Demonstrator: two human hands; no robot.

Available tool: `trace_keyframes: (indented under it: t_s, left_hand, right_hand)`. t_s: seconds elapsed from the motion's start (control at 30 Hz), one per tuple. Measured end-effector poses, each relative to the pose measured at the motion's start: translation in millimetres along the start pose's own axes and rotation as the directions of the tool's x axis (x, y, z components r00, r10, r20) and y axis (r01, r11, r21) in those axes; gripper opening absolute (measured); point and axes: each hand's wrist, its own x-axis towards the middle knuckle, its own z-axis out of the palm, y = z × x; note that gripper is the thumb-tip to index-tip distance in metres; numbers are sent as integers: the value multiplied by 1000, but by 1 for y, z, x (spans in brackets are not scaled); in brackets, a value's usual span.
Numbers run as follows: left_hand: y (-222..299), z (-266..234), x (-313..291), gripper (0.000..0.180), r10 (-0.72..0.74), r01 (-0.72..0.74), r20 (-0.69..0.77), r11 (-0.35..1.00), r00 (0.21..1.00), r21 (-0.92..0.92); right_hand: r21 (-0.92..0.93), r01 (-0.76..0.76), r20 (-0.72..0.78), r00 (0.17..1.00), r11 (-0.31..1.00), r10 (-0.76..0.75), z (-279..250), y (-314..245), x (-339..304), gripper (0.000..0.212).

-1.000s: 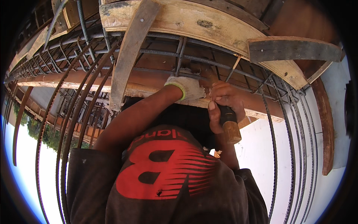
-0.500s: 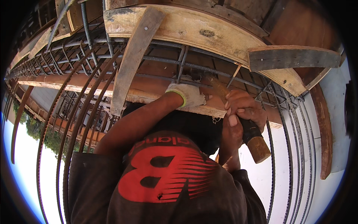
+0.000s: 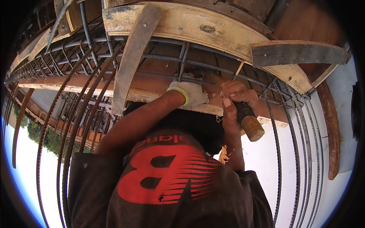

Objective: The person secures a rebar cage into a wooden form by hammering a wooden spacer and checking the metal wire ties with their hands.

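Note:
My left hand (image 3: pixel 193 93), in a pale knit glove with a yellow-green cuff, lies against the edge of a reddish-brown form board (image 3: pixel 152 85) under the steel bars. Its fingers are hidden, so I cannot tell what they hold. Bare and closed, my right hand (image 3: pixel 240 94) grips what looks like a hammer (image 3: pixel 251 127) by its wooden handle, which is partly wrapped in black. The handle's butt points down and right. Its far end is blurred and dark beside the gloved hand, with the head not clearly visible.
Horizontal rebar (image 3: pixel 213 69) crosses just beyond my hands. A nailed wooden strip (image 3: pixel 137 57) slants at the left, below a curved-looking plank (image 3: pixel 182 22). Upright rods stand left (image 3: pixel 72 125) and right (image 3: pixel 296 152). A short dark board (image 3: pixel 300 52) juts out at upper right.
My right hand and the hammer have shifted up and slightly left, the handle's butt rising with them. The gloved left hand stays nearly in place. Small specks show in the air.

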Motion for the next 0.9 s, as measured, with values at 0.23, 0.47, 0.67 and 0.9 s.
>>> trace_keyframes:
  t_s: [0.23,0.47,0.67,0.9]
  left_hand:
    - [18,-32,-21,75,-131,150,170,984,977,-99]
    - [7,8,-46,65,110,-70,-178,974,978,216]
    - [3,55,-53,56,329,-126,-506,911,797,393]
    - [-12,73,-38,41,410,-117,-517,854,751,508]
  right_hand:
    - [-84,134,94,988,987,-126,-7,-29,4,30]
    - [41,111,-120,987,993,-106,-14,-32,0,29]
    - [-54,126,61,991,991,-122,-22,-28,1,25]
    - [136,277,-11,961,951,-278,-14,-25,-1,21]
